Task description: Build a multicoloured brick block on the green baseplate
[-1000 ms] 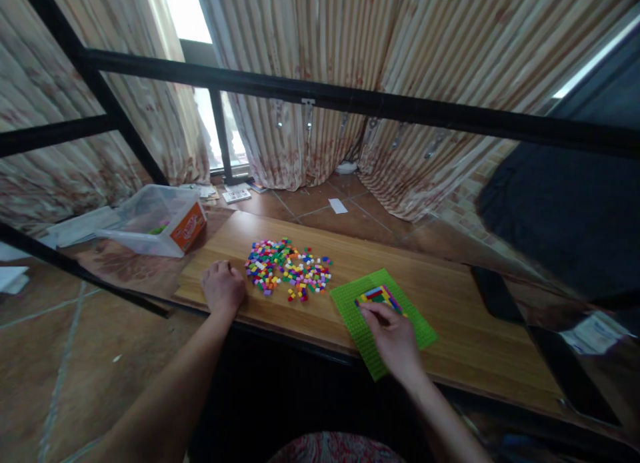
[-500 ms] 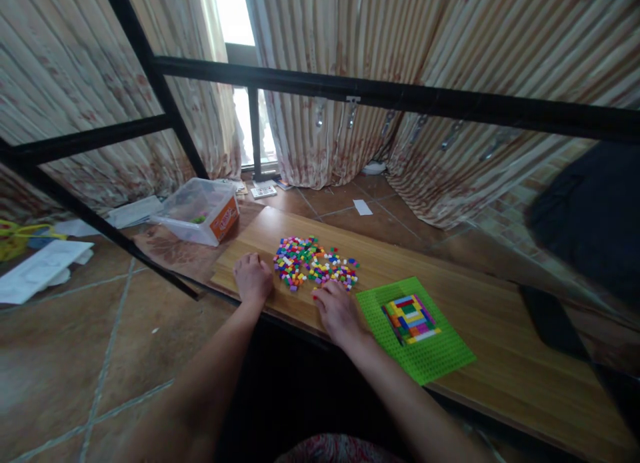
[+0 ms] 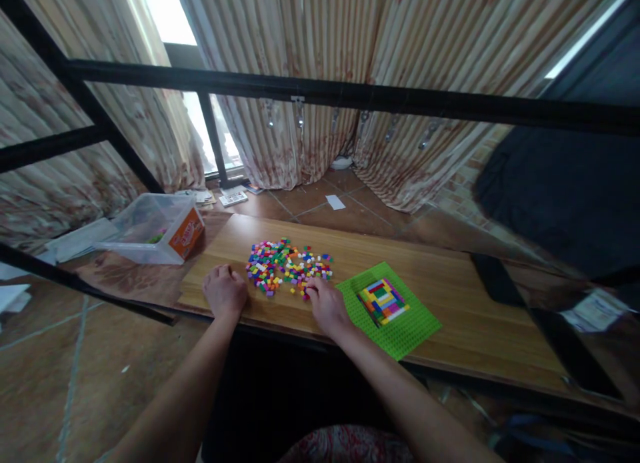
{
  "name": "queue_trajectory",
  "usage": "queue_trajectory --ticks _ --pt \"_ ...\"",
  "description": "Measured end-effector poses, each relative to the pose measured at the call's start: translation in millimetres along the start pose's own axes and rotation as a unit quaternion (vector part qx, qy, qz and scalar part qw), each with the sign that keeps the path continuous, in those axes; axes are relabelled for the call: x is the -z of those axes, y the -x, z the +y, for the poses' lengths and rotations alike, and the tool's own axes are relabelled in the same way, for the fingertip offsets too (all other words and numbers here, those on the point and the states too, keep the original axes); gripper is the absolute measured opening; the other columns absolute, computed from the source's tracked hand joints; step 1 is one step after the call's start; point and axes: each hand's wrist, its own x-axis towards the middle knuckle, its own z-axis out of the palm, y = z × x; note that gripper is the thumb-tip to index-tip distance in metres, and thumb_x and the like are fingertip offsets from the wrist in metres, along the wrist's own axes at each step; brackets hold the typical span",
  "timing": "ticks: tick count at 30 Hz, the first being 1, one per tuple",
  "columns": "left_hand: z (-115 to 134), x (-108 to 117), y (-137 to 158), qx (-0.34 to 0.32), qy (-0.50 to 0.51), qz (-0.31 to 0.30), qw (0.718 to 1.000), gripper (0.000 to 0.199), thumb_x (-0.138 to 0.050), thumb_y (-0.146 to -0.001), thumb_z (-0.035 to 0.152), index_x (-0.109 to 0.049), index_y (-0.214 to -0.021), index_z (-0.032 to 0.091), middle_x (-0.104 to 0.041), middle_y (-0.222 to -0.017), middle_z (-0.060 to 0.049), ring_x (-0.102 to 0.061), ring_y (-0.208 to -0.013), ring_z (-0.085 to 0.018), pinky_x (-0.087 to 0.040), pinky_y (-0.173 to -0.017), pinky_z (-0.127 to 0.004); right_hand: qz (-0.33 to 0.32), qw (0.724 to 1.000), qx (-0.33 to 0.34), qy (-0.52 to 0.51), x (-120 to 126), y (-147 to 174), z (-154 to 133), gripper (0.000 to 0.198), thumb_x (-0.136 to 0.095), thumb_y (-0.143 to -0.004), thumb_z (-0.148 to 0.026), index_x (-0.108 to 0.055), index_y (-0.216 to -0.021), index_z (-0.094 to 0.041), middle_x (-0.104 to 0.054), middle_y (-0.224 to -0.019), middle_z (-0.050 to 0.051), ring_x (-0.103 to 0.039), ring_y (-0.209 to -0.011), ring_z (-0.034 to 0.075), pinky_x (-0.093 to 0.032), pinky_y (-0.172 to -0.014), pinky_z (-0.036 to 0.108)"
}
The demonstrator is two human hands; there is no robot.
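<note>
A loose pile of small, many-coloured toy bricks (image 3: 280, 259) lies on the wooden table. Left of the pile, my left hand (image 3: 225, 291) rests on the tabletop with its fingers curled in, and no brick shows in it. At the pile's near right edge, my right hand (image 3: 327, 307) has its thumb and fingers pinched together, with a small red brick (image 3: 305, 295) at the tips. To its right lies a green studded baseplate (image 3: 420, 323), which carries a rectangular patch of coloured bricks (image 3: 384, 301) with a dark gap along its left side.
A clear plastic box (image 3: 145, 249) with an orange label stands beyond the table's left end. Dark metal bars (image 3: 320, 89) cross in front of the striped curtains (image 3: 300, 36). A black flat object (image 3: 497, 279) lies on the table's right part. Papers (image 3: 335, 201) are on the tiled floor.
The camera view has turned right, so everything sits further left. My right hand's fingertips are now closer against the pile's near edge. My left hand stays resting on the table.
</note>
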Motion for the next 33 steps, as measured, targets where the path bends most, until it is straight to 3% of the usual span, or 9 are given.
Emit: queue_trajectory --ticks 3,7,13,20,26,30,33 --pt "0.1 -0.1 0.3 0.004 -0.002 0.0 1.0 0.037 -0.042 -0.086 0.023 -0.064 -0.111 0.01 -0.062 -0.118 -0.018 -0.053 -0.111 -0.032 -0.041 -0.095 -0.044 0.05 0.996 -0.061 -0.035 7.7 5.2 6.1 0.017 -0.042 -0.091 -0.022 -0.059 -0.09 -0.021 -0.067 -0.084 0.003 -0.06 -0.076 0.018 -0.041 -0.07 0.027" --pt "-0.7 -1.1 0.2 0.002 0.002 0.006 1.0 0.037 -0.042 -0.086 0.023 -0.064 -0.111 0.011 -0.062 -0.118 -0.018 -0.053 -0.111 -0.032 -0.04 -0.096 -0.044 0.088 0.991 -0.093 -0.034 10.2 6.7 12.9 0.019 -0.041 -0.09 -0.025 -0.059 -0.088 -0.021 -0.067 -0.076 0.003 -0.059 -0.068 0.018 -0.039 -0.065 0.027" --pt "0.6 0.1 0.4 -0.001 -0.005 0.001 1.0 0.037 -0.041 -0.086 0.023 -0.064 -0.111 0.01 -0.063 -0.116 -0.018 -0.054 -0.11 -0.031 -0.04 -0.097 -0.043 0.067 0.992 -0.1 -0.028 -0.2 3.9 15.5 0.023 -0.039 -0.092 -0.026 -0.061 -0.092 -0.021 -0.067 -0.074 0.003 -0.06 -0.064 0.019 -0.039 -0.062 0.027" --pt "0.4 -0.2 1.1 0.001 -0.005 0.004 1.0 0.034 -0.042 -0.085 0.022 -0.065 -0.108 0.012 -0.063 -0.113 -0.016 -0.054 -0.108 -0.031 -0.04 -0.095 -0.043 0.006 0.998 -0.039 0.043 -4.7 -12.7 16.0 0.021 -0.051 -0.088 -0.016 -0.07 -0.095 -0.022 -0.072 -0.097 0.006 -0.063 -0.089 0.019 -0.043 -0.08 0.028" --pt "0.5 -0.1 1.6 0.008 0.003 -0.005 1.0 0.034 -0.043 -0.085 0.021 -0.064 -0.11 0.012 -0.062 -0.115 -0.017 -0.053 -0.11 -0.031 -0.04 -0.094 -0.044 -0.001 0.996 -0.026 0.082 -5.3 -20.9 19.8 0.019 -0.056 -0.084 -0.012 -0.073 -0.086 -0.021 -0.067 -0.093 0.006 -0.06 -0.088 0.018 -0.043 -0.081 0.028" --pt "0.2 -0.6 2.0 0.009 0.004 -0.008 1.0 0.033 -0.043 -0.086 0.022 -0.064 -0.11 0.011 -0.063 -0.116 -0.017 -0.053 -0.109 -0.031 -0.04 -0.095 -0.043 0.013 0.997 -0.013 0.072 -5.0 -22.2 17.5 0.022 -0.052 -0.088 -0.014 -0.073 -0.089 -0.021 -0.066 -0.096 0.006 -0.059 -0.089 0.018 -0.043 -0.081 0.027" --pt "0.7 -0.2 2.3 0.009 0.001 -0.004 1.0 0.034 -0.043 -0.086 0.022 -0.064 -0.111 0.011 -0.063 -0.115 -0.017 -0.053 -0.109 -0.031 -0.04 -0.095 -0.043 -0.014 0.996 0.003 0.084 -7.7 -27.3 9.4 0.024 -0.05 -0.092 -0.021 -0.073 -0.092 -0.022 -0.066 -0.095 0.006 -0.059 -0.088 0.017 -0.043 -0.08 0.027"
